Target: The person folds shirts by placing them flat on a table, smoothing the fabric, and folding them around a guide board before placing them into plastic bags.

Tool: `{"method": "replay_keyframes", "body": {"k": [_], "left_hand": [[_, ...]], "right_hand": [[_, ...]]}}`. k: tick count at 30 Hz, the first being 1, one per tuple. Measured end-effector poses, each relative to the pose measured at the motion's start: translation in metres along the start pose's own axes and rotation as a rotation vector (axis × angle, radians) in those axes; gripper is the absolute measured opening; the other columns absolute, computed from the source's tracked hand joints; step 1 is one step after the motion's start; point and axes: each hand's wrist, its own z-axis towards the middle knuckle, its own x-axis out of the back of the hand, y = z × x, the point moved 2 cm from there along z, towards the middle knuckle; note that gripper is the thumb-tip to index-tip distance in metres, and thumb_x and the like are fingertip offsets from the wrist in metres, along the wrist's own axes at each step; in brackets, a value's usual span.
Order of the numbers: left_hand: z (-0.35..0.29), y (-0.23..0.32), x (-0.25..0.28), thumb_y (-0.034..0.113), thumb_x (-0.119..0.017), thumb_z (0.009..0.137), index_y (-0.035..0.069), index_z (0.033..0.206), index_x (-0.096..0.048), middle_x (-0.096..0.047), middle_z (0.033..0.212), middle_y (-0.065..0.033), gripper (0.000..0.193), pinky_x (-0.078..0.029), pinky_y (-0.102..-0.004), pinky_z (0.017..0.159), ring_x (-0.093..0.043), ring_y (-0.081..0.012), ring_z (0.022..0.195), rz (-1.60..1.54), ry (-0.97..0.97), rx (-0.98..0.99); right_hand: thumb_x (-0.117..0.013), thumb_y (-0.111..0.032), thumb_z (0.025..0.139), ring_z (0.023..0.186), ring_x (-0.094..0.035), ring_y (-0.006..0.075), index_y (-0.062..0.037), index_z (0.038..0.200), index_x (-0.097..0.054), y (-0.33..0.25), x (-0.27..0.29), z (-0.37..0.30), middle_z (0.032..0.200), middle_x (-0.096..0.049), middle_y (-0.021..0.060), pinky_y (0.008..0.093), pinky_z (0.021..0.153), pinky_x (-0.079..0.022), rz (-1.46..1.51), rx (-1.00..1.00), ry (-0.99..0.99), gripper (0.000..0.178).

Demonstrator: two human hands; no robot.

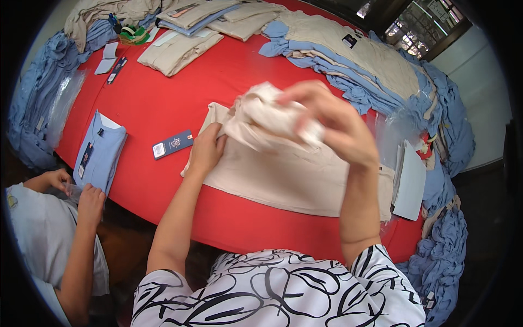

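A beige shirt (278,182) lies partly folded on the red tabletop in front of me, with one portion bunched up and lifted above the rest. My left hand (207,148) is closed on the shirt's left side, its fingers curled at the cloth. Raised over the right half, my right hand (332,122) grips the bunched, lighter-looking cloth; motion smears its fingertips. Just left of my left hand lies a dark blue hang tag (172,145) with a white label at one end.
At left a co-worker's hands (90,199) handle clear plastic beside a folded blue shirt (102,144). Folded beige shirts (180,52) lie at the back left. A pile of beige and blue shirts (348,54) fills the back right. White card sheets (409,182) sit at right.
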Motion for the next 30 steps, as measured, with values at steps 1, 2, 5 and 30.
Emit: {"method": "replay_keyframes", "body": {"k": [1,2,5,30], "left_hand": [[0.002,0.001,-0.001,0.011,-0.064,0.088,0.003,0.101,-0.056,-0.063,0.089,-0.0189,0.017,-0.047,-0.0462,0.07,-0.061,-0.0418,0.086,0.0,0.014,0.012],[0.003,0.002,-0.003,0.011,-0.064,0.09,0.003,0.101,-0.056,-0.063,0.088,-0.0193,0.016,-0.047,-0.0463,0.069,-0.061,-0.0425,0.084,0.001,0.028,0.02],[0.003,0.0,-0.003,0.011,-0.063,0.091,0.003,0.101,-0.057,-0.064,0.092,-0.0189,0.014,-0.048,-0.0453,0.07,-0.062,-0.0418,0.085,-0.075,0.07,0.0],[0.006,-0.01,0.003,-0.014,-0.043,0.078,-0.001,0.081,-0.066,-0.062,0.103,-0.0088,0.027,-0.048,-0.0283,0.084,-0.062,-0.0202,0.095,-0.248,-0.096,-0.051]], "right_hand": [[-0.054,-0.001,0.074,0.126,-0.049,0.0269,-0.0041,0.088,-0.07,0.0,0.007,-0.026,0.128,-0.06,0.0102,0.0392,0.107,-0.036,0.089,-0.014,0.004,0.021],[-0.051,0.005,0.071,0.13,-0.046,0.0283,-0.0041,0.085,-0.07,0.004,0.01,-0.054,0.133,-0.056,0.0121,0.04,0.111,-0.034,0.175,-0.026,0.012,0.026],[-0.048,0.009,0.072,0.134,-0.044,0.0289,-0.0043,0.082,-0.071,0.038,0.013,-0.158,0.136,-0.053,0.0153,0.0417,0.112,-0.031,0.113,-0.543,0.256,0.028],[-0.056,0.001,0.089,0.086,-0.064,0.018,0.004,0.105,-0.068,0.089,-0.065,-0.244,0.1,-0.068,0.0099,0.0315,0.077,-0.053,0.359,-0.868,0.608,0.021]]}}
